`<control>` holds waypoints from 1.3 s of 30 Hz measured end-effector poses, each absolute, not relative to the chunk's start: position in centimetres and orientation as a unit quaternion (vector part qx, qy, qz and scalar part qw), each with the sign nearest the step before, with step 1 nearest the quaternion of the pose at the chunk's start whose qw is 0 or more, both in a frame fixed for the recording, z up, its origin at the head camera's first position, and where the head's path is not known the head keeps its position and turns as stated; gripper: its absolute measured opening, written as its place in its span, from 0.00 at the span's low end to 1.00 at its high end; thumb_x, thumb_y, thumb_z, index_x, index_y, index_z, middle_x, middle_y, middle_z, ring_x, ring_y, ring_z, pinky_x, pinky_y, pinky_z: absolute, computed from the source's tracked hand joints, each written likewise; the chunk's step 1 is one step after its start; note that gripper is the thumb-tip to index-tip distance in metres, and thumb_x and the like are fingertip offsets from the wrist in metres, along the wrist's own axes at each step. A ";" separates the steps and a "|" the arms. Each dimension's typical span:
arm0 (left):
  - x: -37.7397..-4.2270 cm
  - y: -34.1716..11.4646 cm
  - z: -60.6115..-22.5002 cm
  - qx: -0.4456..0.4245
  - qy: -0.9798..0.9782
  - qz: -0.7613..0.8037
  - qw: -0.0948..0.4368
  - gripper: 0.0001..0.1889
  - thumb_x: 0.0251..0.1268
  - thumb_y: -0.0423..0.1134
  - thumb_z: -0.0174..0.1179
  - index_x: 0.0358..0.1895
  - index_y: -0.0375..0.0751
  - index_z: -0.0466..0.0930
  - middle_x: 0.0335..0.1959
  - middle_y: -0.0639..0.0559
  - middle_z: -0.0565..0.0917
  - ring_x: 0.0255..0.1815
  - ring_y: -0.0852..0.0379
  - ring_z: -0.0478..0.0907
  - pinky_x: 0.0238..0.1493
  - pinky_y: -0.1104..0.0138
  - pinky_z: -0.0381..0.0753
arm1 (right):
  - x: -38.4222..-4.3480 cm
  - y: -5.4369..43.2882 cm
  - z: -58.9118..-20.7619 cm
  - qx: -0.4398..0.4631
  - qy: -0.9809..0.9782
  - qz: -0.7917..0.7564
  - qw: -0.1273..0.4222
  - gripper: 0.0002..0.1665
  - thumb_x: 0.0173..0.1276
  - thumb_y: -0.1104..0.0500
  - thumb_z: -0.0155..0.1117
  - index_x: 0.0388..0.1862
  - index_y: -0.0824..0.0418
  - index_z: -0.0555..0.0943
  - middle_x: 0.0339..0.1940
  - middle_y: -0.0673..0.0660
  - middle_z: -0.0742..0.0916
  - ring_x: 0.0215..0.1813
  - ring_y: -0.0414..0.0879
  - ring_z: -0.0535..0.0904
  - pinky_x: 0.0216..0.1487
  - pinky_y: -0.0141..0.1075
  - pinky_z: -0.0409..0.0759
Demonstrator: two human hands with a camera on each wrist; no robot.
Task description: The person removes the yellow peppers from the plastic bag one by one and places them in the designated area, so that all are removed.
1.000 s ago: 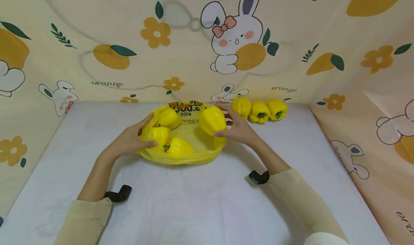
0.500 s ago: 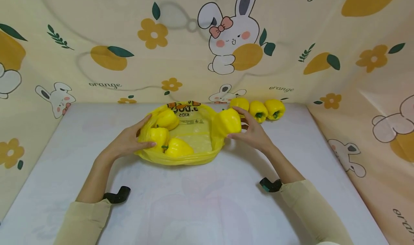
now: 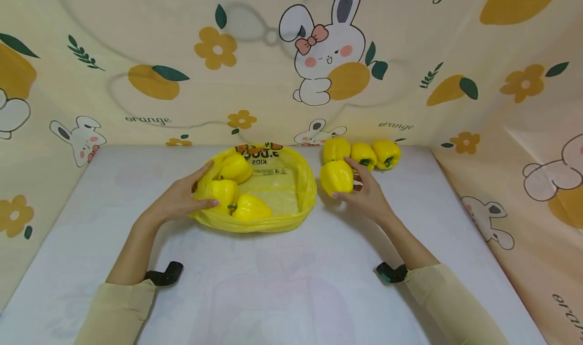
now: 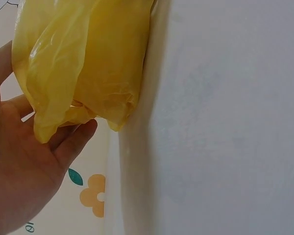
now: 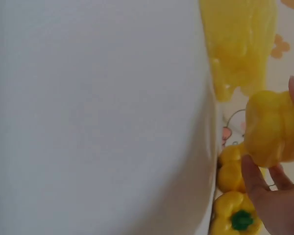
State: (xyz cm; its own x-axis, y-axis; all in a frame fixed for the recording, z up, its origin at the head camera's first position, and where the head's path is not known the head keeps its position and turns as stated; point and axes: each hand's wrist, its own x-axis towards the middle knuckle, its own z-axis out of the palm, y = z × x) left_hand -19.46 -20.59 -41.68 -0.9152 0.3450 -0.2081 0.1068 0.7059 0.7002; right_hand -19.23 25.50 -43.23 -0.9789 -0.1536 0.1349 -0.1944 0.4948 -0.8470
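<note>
A yellow plastic bag lies wide-mouthed at the back middle of the table, with three yellow bell peppers inside its left half. My left hand grips the bag's left side, thumb over the rim; in the left wrist view the fingers curl round the thin film. Just right of the bag, my right hand holds another yellow bell pepper between thumb and fingers. The right wrist view shows this pepper raised off the table, its stem out of sight.
Three more yellow bell peppers stand in a row at the table's back edge, right behind my right hand. A printed cloth backdrop rises behind the table and along both sides.
My right hand has carried its bell pepper from over the bag's right part, across the rim, to the right and outside the bag. The left hand keeps its place on the bag.
</note>
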 end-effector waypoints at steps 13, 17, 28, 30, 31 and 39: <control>-19.3 -20.6 -41.7 0.125 0.907 0.366 0.165 0.56 0.58 0.62 0.67 0.81 0.58 0.38 0.79 0.36 0.51 0.78 0.32 0.47 0.74 0.37 0.49 | -19.2 26.0 -44.4 0.066 -0.885 0.461 0.014 0.58 0.51 0.49 0.82 0.78 0.50 0.61 0.70 0.59 0.70 0.60 0.60 0.75 0.59 0.53 0.79; -19.2 -20.7 -41.8 0.125 0.908 0.365 0.164 0.56 0.58 0.63 0.67 0.82 0.58 0.38 0.79 0.35 0.51 0.78 0.32 0.47 0.74 0.37 0.49 | -19.5 25.9 -44.5 0.060 -0.889 0.454 0.006 0.59 0.52 0.51 0.82 0.78 0.54 0.59 0.71 0.60 0.69 0.61 0.61 0.75 0.58 0.53 0.79; -19.2 -20.7 -41.8 0.123 0.909 0.362 0.166 0.56 0.57 0.63 0.67 0.82 0.57 0.38 0.79 0.35 0.51 0.78 0.32 0.47 0.73 0.37 0.49 | -19.9 25.7 -44.6 0.057 -0.892 0.448 0.015 0.61 0.53 0.50 0.82 0.79 0.57 0.56 0.71 0.63 0.68 0.62 0.62 0.74 0.61 0.55 0.77; -19.3 -20.7 -41.8 0.124 0.909 0.362 0.166 0.57 0.57 0.64 0.67 0.82 0.57 0.38 0.79 0.35 0.51 0.78 0.32 0.47 0.73 0.37 0.49 | -20.0 25.7 -44.7 0.057 -0.893 0.447 0.020 0.62 0.52 0.49 0.82 0.79 0.57 0.55 0.71 0.62 0.67 0.63 0.61 0.73 0.63 0.55 0.75; -19.3 -20.7 -41.8 0.125 0.908 0.363 0.166 0.57 0.57 0.63 0.67 0.82 0.57 0.38 0.79 0.35 0.51 0.78 0.32 0.47 0.74 0.37 0.49 | -20.0 25.7 -44.7 0.057 -0.892 0.447 0.021 0.62 0.52 0.50 0.82 0.79 0.57 0.55 0.72 0.62 0.67 0.64 0.60 0.73 0.63 0.55 0.75; -19.3 -20.6 -41.7 0.120 0.910 0.358 0.169 0.57 0.57 0.64 0.67 0.82 0.58 0.38 0.79 0.36 0.51 0.78 0.32 0.47 0.73 0.36 0.49 | -19.7 25.7 -44.4 0.050 -0.903 0.425 0.023 0.63 0.53 0.51 0.82 0.80 0.58 0.54 0.72 0.65 0.67 0.69 0.59 0.67 0.68 0.56 0.70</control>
State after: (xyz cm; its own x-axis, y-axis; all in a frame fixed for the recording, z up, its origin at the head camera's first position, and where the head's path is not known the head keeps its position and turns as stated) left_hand -19.32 -20.58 -41.65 -0.9143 0.3388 -0.2221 0.0965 0.7146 0.6929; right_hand -19.70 25.71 -44.40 -0.9939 -0.0719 0.0839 -0.1105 0.6329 -0.7663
